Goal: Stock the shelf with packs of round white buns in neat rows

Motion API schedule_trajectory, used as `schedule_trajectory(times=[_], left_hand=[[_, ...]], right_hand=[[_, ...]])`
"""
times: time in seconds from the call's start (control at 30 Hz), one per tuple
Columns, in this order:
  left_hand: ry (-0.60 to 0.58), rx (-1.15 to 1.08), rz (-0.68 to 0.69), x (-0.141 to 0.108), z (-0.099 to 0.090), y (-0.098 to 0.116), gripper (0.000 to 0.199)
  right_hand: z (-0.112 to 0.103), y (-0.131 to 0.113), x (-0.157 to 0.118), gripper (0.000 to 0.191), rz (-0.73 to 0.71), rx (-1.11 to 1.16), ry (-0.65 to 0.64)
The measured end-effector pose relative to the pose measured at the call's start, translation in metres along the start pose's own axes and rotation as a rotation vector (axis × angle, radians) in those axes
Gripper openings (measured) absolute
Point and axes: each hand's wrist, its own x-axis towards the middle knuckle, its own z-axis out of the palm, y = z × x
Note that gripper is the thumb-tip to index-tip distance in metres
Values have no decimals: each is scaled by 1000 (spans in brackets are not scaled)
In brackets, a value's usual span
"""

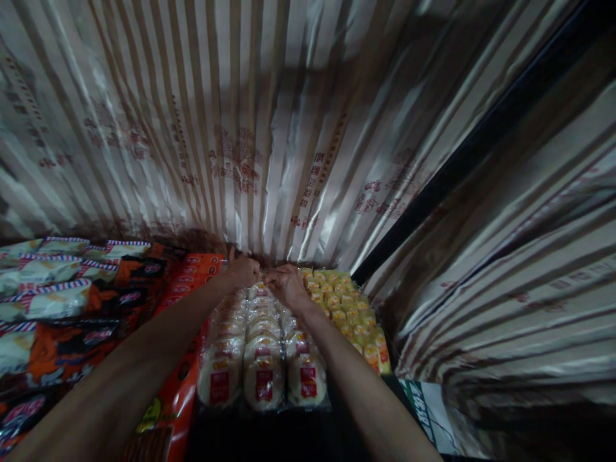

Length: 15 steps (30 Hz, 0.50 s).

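Both arms stretch forward over three rows of clear-wrapped round flat cakes with red labels (pixel 264 378). My left hand (pixel 244 271) is at the far end of the rows, its fingers curled closed and its thumb side up. Close beside it, my right hand (pixel 287 285) is bent inward with its fingers drawn together, pointing left. The hands nearly meet above the rearmost cakes (pixel 260 292). Anything pinched between the fingers is too dim and small to make out.
Yellow-wrapped small packs (pixel 344 301) stand right of the cakes. To the left are orange-red packages (pixel 180 321) and rows of white and orange snack bags (pixel 62 298). Behind hangs striped plastic sheeting (pixel 240 128), crossed by a dark slanting bar (pixel 462 160).
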Motion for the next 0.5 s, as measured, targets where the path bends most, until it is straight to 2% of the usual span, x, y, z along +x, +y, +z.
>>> schedule_trajectory(times=[0.13, 0.33, 0.5], left_hand=[[-1, 21, -24, -3, -2, 3, 17], [6, 38, -34, -8, -7, 8, 18], [13, 29, -31, -9, -7, 8, 18]], right_hand=[[-2, 2, -6, 15, -60, 31, -93], [2, 0, -3, 10, 14, 97, -115], [-5, -9, -5, 16, 28, 30, -102]])
